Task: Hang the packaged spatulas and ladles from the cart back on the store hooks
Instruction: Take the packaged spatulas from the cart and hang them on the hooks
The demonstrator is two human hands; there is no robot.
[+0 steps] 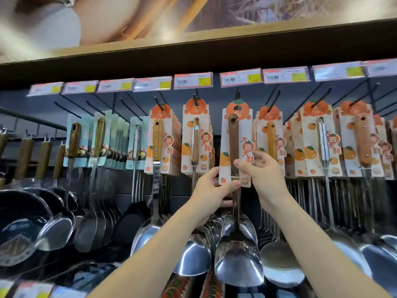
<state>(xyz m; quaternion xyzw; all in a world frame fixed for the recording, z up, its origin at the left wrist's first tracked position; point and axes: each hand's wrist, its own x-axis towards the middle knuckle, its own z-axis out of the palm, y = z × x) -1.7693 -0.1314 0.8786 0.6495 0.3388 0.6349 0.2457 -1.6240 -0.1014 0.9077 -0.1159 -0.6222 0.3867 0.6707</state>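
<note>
Dark display wall (28,104) holds rows of carded utensils (320,143). One packaged spatula (234,145) sits between two hands, its card top at a hook (237,96). The left hand (211,187) pinches the card's lower left edge, and the right hand (263,174) pinches its right edge.

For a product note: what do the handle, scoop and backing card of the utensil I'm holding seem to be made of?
Handle: dark brown, matte, faintly grained, so probably wood. Scoop: polished metal, likely stainless steel, given its mirror-like reflections. Backing card: thin, flat printed paperboard with orange fruit artwork; any coating is unclear.
</note>
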